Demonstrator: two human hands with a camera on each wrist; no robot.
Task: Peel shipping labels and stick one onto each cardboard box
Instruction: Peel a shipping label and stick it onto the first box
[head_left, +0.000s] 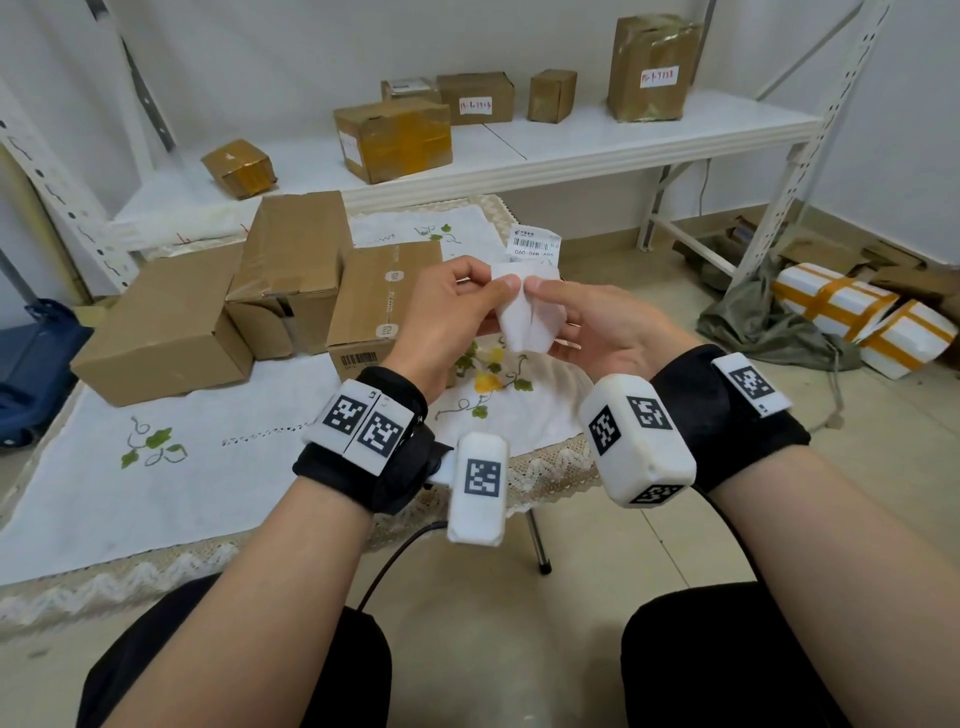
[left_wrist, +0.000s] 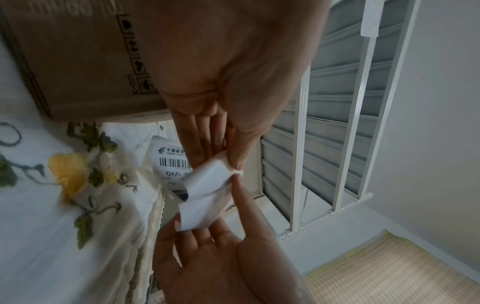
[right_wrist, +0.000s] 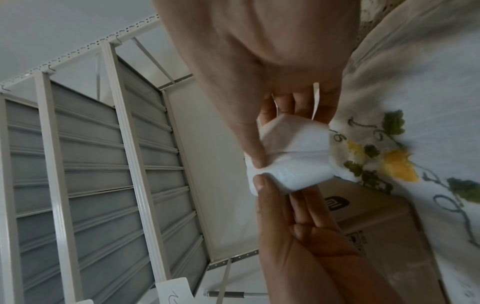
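Both grips, our left hand (head_left: 451, 304) and right hand (head_left: 597, 332), pinch the limp, curling label (head_left: 524, 306) mid-frame; best taken at its corner.

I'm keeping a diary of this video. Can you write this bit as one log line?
step: peeling | left hand: pinches label sheet | right hand: pinches same sheet | boxes: on table, waiting

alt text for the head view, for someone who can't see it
Both hands, left hand and right hand, pinch a white label sheet above a cloth-covered table with three cardboard boxes. More boxes sit on a white shelf behind.
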